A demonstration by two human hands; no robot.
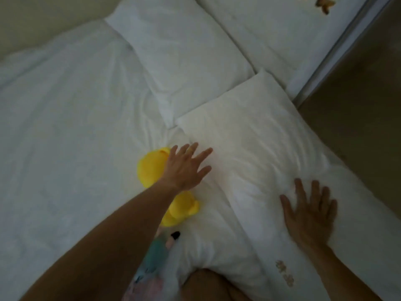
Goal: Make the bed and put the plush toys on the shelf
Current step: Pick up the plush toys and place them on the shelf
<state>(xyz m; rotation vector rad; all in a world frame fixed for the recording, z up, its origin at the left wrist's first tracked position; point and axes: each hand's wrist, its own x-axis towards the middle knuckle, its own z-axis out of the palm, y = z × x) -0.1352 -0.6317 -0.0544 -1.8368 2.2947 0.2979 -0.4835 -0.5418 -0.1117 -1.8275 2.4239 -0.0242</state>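
Observation:
A white pillow (pixel 256 153) lies on the bed's near right side, next to a second white pillow (pixel 180 61) farther back. My right hand (pixel 310 211) presses flat on the near pillow's right part, fingers spread. My left hand (pixel 186 168) reaches toward the pillow's left edge with straight, spread fingers, holding nothing. Under my left forearm lies a yellow plush duck (pixel 152 166) on the white duvet (pixel 65 137). A pastel blue-and-pink plush toy (pixel 156 257) lies closer to me, partly hidden by my arm.
A white padded headboard (pixel 271 29) runs along the top right, with a brownish shape at its upper edge. Beyond the bed's right side is a brown floor (pixel 358 105). My knee (pixel 208 285) shows at the bottom.

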